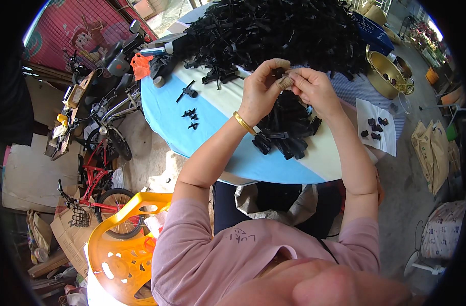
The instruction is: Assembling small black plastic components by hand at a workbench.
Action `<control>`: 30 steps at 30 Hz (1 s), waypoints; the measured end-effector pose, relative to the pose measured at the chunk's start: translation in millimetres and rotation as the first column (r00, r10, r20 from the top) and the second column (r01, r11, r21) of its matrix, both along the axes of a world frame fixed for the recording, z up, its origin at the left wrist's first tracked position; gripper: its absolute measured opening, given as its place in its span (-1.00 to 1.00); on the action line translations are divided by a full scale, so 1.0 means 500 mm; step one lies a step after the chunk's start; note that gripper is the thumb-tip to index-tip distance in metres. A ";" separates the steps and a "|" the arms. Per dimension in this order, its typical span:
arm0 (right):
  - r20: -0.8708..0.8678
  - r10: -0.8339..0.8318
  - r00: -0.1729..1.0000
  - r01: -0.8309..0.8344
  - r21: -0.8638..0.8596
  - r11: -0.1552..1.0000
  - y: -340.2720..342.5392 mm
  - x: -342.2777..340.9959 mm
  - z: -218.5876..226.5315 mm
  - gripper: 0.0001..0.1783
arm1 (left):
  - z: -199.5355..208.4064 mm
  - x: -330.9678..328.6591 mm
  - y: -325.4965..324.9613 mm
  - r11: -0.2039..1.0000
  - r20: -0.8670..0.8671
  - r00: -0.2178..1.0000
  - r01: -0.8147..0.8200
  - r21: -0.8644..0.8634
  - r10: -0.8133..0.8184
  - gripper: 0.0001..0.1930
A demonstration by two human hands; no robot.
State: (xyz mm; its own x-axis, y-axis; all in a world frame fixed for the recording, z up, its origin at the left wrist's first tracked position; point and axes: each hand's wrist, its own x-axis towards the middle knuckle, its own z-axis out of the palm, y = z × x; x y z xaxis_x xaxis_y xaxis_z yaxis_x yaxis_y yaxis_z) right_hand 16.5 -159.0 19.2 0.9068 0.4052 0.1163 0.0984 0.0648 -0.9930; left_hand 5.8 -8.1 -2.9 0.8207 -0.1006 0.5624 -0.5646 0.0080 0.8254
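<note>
My left hand (263,91) and my right hand (315,91) meet above the table, fingertips pinched together. Tan wraps cover some fingertips of the left, and a gold bangle circles that wrist. Whatever sits between the fingers is too small and hidden to make out. Beneath the hands lies a cluster of black plastic parts (286,127). Beyond them rises a large heap of similar black pieces (279,33). To the left, a longer black part (187,92) and several small black pieces (191,117) rest on the blue and cream tablecloth (166,112).
At the right, a white sheet (378,115) carries several dark pieces, with a gold-coloured metal pot (381,76) behind it. An orange plastic bag (140,66) lies at the table's left edge. A yellow plastic chair (115,250) and a red bicycle (95,178) stand to the left.
</note>
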 end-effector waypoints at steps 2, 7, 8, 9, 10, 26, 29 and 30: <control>0.041 -0.055 0.998 0.052 0.056 0.997 -0.006 0.005 0.001 -0.81 | 0.010 -0.005 -0.003 0.998 -0.013 0.998 -0.058 0.004 0.058 -0.61; 0.622 -0.120 0.774 0.243 -0.117 0.963 0.008 -0.003 -0.010 -0.78 | 0.006 -0.020 -0.007 0.884 0.264 0.930 -0.337 0.324 0.258 -0.34; 0.628 -0.104 0.771 0.299 -0.213 0.930 0.002 0.001 -0.013 -0.74 | 0.005 -0.022 -0.009 0.854 0.315 0.914 -0.365 0.370 0.254 -0.33; 0.628 -0.104 0.771 0.300 -0.213 0.930 -0.001 0.004 -0.013 -0.74 | 0.010 -0.024 -0.011 0.821 0.365 0.898 -0.395 0.413 0.248 -0.32; 0.532 -0.113 0.839 0.224 -0.148 0.963 -0.003 0.007 -0.011 -0.74 | 0.017 -0.025 -0.008 0.821 0.364 0.898 -0.394 0.413 0.247 -0.32; 0.138 0.292 0.946 -0.307 0.105 0.946 -0.053 0.041 -0.003 -0.67 | 0.015 0.010 0.047 0.581 -0.306 0.497 0.643 -0.499 -0.812 -0.66; 0.201 0.295 0.934 -0.307 0.029 0.951 -0.047 0.025 0.006 -0.67 | 0.001 0.014 0.043 0.590 -0.373 0.457 0.608 -0.532 -0.807 -0.71; 0.237 0.313 0.920 -0.320 -0.009 0.947 -0.044 0.022 0.008 -0.68 | 0.002 0.011 0.043 0.615 -0.429 0.441 0.590 -0.524 -0.789 -0.74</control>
